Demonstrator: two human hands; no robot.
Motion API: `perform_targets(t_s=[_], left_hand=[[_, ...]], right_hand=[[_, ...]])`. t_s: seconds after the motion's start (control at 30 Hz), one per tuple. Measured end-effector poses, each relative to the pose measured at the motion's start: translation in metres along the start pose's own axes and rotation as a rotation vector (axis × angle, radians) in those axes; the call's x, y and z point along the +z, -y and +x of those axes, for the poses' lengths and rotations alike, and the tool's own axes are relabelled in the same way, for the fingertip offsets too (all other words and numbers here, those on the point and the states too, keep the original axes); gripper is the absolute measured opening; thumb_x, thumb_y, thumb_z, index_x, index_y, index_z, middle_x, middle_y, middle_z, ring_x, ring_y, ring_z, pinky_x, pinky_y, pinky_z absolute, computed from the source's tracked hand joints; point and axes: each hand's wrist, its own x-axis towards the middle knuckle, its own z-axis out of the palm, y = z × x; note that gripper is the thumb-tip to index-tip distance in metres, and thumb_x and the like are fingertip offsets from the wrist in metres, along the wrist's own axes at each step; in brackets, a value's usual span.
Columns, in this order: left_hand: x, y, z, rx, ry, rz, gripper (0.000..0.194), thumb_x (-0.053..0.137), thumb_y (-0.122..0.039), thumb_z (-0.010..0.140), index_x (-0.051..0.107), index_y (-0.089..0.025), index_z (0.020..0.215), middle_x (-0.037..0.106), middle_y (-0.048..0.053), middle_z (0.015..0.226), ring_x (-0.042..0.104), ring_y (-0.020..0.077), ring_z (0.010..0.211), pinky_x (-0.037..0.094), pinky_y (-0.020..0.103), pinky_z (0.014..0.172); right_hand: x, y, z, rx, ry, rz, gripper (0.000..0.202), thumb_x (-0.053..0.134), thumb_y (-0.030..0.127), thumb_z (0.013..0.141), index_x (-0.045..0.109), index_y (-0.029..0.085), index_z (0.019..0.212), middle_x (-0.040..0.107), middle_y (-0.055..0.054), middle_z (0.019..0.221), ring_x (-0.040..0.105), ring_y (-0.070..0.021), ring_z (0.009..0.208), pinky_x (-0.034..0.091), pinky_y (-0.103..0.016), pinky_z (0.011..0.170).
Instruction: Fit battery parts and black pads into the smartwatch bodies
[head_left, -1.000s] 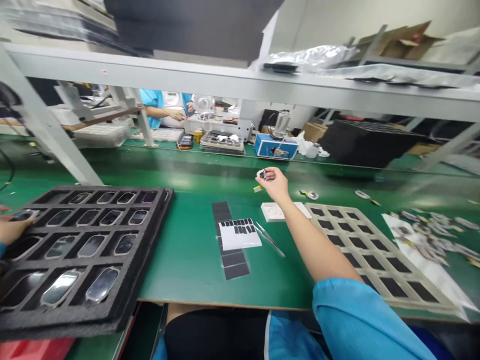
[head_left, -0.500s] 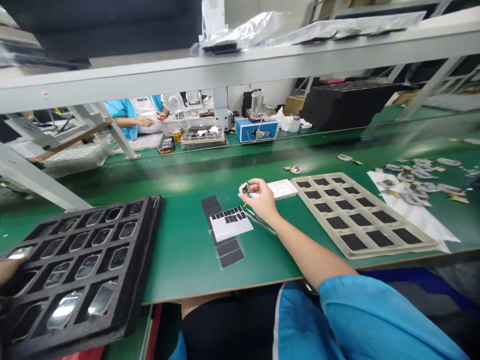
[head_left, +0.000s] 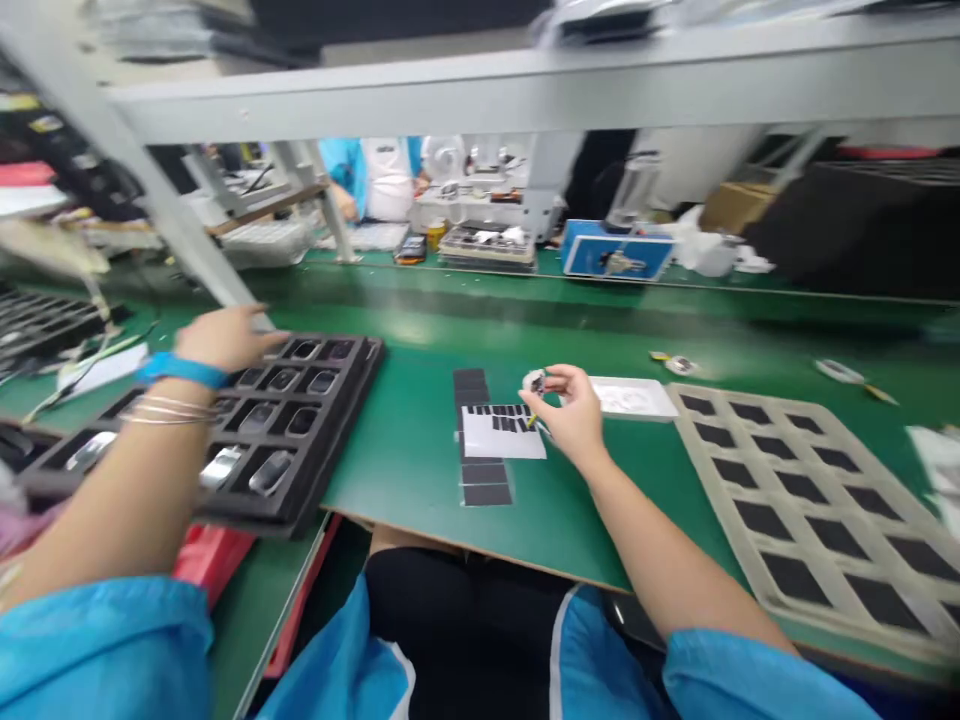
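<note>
- Head view: black foam tray (head_left: 335, 440), left, holds glossy dark rounded-rectangular pieces (head_left: 270, 472) in compartments; beige moulded tray (head_left: 771, 478), right, shows rows of squarish dark cells, its right side cut off.
- Left forearm (head_left: 142, 470) hides several compartments; left fingertips blurred, opening and grip cannot be told.
- Left hand (head_left: 225, 340) extends, back upward, over the foam tray's far side.
- Right hand (head_left: 576, 405) pinches a small white-and-dark round part (head_left: 535, 381), fingers closed on it, near a shallow white box (head_left: 634, 397).

Head-worn view, forward and down
</note>
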Motion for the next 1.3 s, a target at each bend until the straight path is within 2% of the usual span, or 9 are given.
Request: perform_targets(t_s=[0.07, 0.2, 0.3, 0.37, 0.43, 0.6, 0.77, 1.0, 1.3], left_hand=[[0.038, -0.041, -0.035, 0.024, 0.166, -0.173, 0.051, 0.088, -0.048, 0.061, 0.070, -0.015, 0.095, 0.074, 0.002, 0.084, 0.070, 0.0253, 0.095, 0.052, 0.039, 0.095], [0.149, -0.113, -0.099, 0.057, 0.559, -0.762, 0.052, 0.074, -0.042, 0.081, 0.065, -0.017, 0.127, 0.074, 0.012, 0.111, 0.070, 0.0229, 0.100, 0.055, 0.038, 0.092], [0.212, -0.126, -0.109, -0.037, 0.732, -1.066, 0.067, 0.085, -0.041, 0.069, 0.065, -0.017, 0.129, 0.069, 0.015, 0.125, 0.067, 0.0263, 0.108, 0.054, 0.041, 0.095], [0.232, -0.121, -0.106, -0.111, 0.882, -1.221, 0.071, 0.088, -0.045, 0.063, 0.068, -0.016, 0.125, 0.070, 0.014, 0.121, 0.069, 0.0264, 0.103, 0.054, 0.043, 0.093], [0.238, -0.113, -0.103, -0.173, 0.923, -1.314, 0.070, 0.090, -0.045, 0.060, 0.070, -0.016, 0.120, 0.072, 0.013, 0.113, 0.070, 0.0249, 0.097, 0.055, 0.042, 0.092], [0.230, -0.097, -0.105, -0.255, 0.788, -1.324, 0.056, 0.088, -0.046, 0.064, 0.074, -0.017, 0.110, 0.074, 0.010, 0.103, 0.071, 0.0225, 0.092, 0.057, 0.040, 0.089], [0.227, -0.095, -0.106, -0.211, 0.704, -1.283, 0.060, 0.092, -0.035, 0.059, 0.071, -0.021, 0.114, 0.073, 0.008, 0.107, 0.071, 0.0207, 0.091, 0.058, 0.038, 0.089], [0.231, -0.099, -0.105, -0.137, 0.584, -1.271, 0.061, 0.097, -0.025, 0.045, 0.070, -0.021, 0.099, 0.072, 0.002, 0.094, 0.069, 0.0166, 0.086, 0.059, 0.029, 0.079], [0.237, -0.097, -0.109, -0.079, 0.531, -1.188, 0.063, 0.097, -0.035, 0.047, 0.066, -0.021, 0.100, 0.069, 0.002, 0.094, 0.068, 0.0169, 0.085, 0.056, 0.032, 0.081]], right_hand=[[0.002, -0.001, -0.003, -0.026, 0.020, 0.040, 0.054, 0.082, 0.044, 0.061, 0.055, 0.022, 0.102, 0.066, -0.002, 0.084, 0.065, -0.0198, 0.080, 0.054, -0.040, 0.084], [0.009, 0.001, -0.010, -0.109, 0.076, 0.102, 0.056, 0.084, 0.047, 0.059, 0.053, 0.023, 0.100, 0.064, -0.001, 0.084, 0.065, -0.0187, 0.079, 0.055, -0.038, 0.080], [0.012, 0.006, -0.017, -0.159, 0.068, 0.099, 0.050, 0.081, 0.047, 0.063, 0.053, 0.023, 0.097, 0.063, -0.002, 0.085, 0.066, -0.0192, 0.081, 0.055, -0.037, 0.081], [0.012, 0.010, -0.020, -0.156, 0.039, 0.045, 0.043, 0.077, 0.045, 0.067, 0.054, 0.022, 0.096, 0.065, -0.003, 0.086, 0.066, -0.0201, 0.083, 0.056, -0.039, 0.084], [0.011, 0.012, -0.022, -0.139, 0.068, -0.033, 0.039, 0.076, 0.043, 0.069, 0.057, 0.022, 0.096, 0.068, -0.005, 0.092, 0.067, -0.0223, 0.089, 0.055, -0.042, 0.089], [0.006, 0.019, -0.021, -0.112, 0.287, -0.042, 0.038, 0.075, 0.035, 0.077, 0.066, 0.024, 0.113, 0.073, -0.006, 0.112, 0.068, -0.0240, 0.108, 0.053, -0.043, 0.099], [0.007, 0.025, -0.024, -0.330, 0.204, -0.128, 0.004, 0.069, 0.026, 0.086, 0.073, 0.024, 0.085, 0.076, -0.003, 0.097, 0.069, -0.0205, 0.095, 0.056, -0.039, 0.091], [0.013, 0.021, -0.028, -0.458, 0.194, -0.179, 0.010, 0.066, 0.024, 0.089, 0.075, 0.024, 0.085, 0.076, -0.004, 0.098, 0.068, -0.0198, 0.092, 0.056, -0.039, 0.087], [0.017, 0.015, -0.028, -0.456, 0.206, -0.233, 0.015, 0.061, 0.018, 0.088, 0.072, 0.024, 0.079, 0.076, -0.004, 0.099, 0.068, -0.0210, 0.095, 0.056, -0.041, 0.089]])
